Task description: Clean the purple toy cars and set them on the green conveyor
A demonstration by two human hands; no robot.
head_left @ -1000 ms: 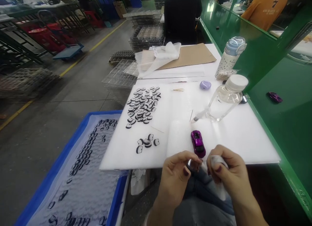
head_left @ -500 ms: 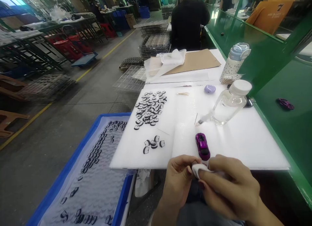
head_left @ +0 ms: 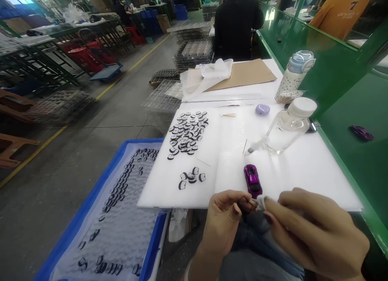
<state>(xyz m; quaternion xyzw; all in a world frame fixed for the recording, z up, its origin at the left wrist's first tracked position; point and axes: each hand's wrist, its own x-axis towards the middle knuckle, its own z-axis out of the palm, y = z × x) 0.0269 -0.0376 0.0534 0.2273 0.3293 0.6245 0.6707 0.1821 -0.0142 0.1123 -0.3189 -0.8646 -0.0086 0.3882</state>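
Pinched between our left hand's (head_left: 226,216) thumb and forefinger is a small dark piece (head_left: 244,201), thin and flat with a pale edge, held just below the near rim of the white foam board (head_left: 303,172). Our right hand (head_left: 312,228) comes in from the right, its fingertips closed on a small white wad (head_left: 262,201), soft like cloth or tissue, which touches the dark piece. Both hands meet over our lap, so the piece lies straight between them, the left hand holding and the right pressing in.

Just beyond the fingertips, a glossy purple toy car (head_left: 252,179) rests on the board, its long axis pointing away from us. Further off lie a loose cluster of similar black and white pieces (head_left: 187,131), a smaller group (head_left: 191,177) nearer us, and a clear plastic bottle (head_left: 285,129) on its side with a white cap. To our left, a blue tray (head_left: 100,180) holds more pieces on rippled sheeting.
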